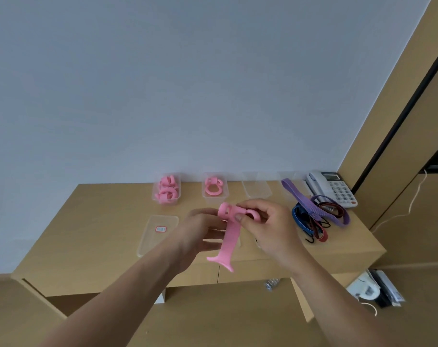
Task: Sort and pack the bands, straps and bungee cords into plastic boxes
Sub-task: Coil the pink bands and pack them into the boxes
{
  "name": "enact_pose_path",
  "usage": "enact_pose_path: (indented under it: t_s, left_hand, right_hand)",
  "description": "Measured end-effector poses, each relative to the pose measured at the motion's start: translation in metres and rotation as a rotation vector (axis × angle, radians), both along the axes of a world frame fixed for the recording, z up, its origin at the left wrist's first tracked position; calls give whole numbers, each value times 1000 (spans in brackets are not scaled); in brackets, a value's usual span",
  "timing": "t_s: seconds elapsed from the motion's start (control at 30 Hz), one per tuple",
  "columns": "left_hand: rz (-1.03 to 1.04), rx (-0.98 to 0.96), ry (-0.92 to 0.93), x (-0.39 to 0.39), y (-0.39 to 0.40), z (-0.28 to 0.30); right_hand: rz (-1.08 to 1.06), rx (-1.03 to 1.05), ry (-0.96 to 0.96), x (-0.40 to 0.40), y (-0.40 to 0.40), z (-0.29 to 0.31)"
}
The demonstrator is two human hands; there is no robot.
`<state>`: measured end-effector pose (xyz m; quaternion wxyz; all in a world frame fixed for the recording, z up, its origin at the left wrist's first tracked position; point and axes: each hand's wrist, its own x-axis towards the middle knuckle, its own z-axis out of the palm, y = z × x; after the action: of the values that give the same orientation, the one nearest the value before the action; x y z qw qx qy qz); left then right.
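Above the middle of the wooden table (95, 236) I hold a pink silicone strap (228, 240). My right hand (268, 226) pinches its looped top end, and my left hand (202, 234) grips it from behind; the flared tail hangs down. At the back stand clear plastic boxes: one (166, 189) holds several rolled pink straps, another (215, 188) holds one coiled pink strap, and a third (256, 187) looks bare inside. To the right lies a tangle of a purple band (305, 199) and blue and red bungee cords (310, 225) with black hooks.
A clear lid (157, 232) with a red sticker lies on the table's left part. A white desk telephone (333, 187) stands at the back right beside a wooden panel. Below the table's right end sit a white device and cables (373, 289).
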<state>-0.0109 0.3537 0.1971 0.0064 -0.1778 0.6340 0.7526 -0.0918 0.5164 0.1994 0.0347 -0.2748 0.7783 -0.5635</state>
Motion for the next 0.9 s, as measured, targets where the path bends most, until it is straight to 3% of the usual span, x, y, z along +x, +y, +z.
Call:
enact_pose_path:
  t_s: [0.37, 0.5, 0.6, 0.7, 0.9]
  left_hand:
    - [20, 367, 22, -5, -6, -3]
    - [-25, 269, 68, -4, 0, 2]
    - [-91, 210, 100, -2, 2, -1]
    - [-17, 205, 84, -4, 0, -8]
    - [-5, 80, 101, -12, 6, -4]
  right_hand:
    - [-72, 7, 562, 6, -2, -11]
    - [-67, 34, 641, 8, -4, -16]
    - [22, 72, 542, 9, 0, -14]
    - [92, 63, 340, 9, 5, -12]
    - [-21, 43, -65, 1, 4, -12]
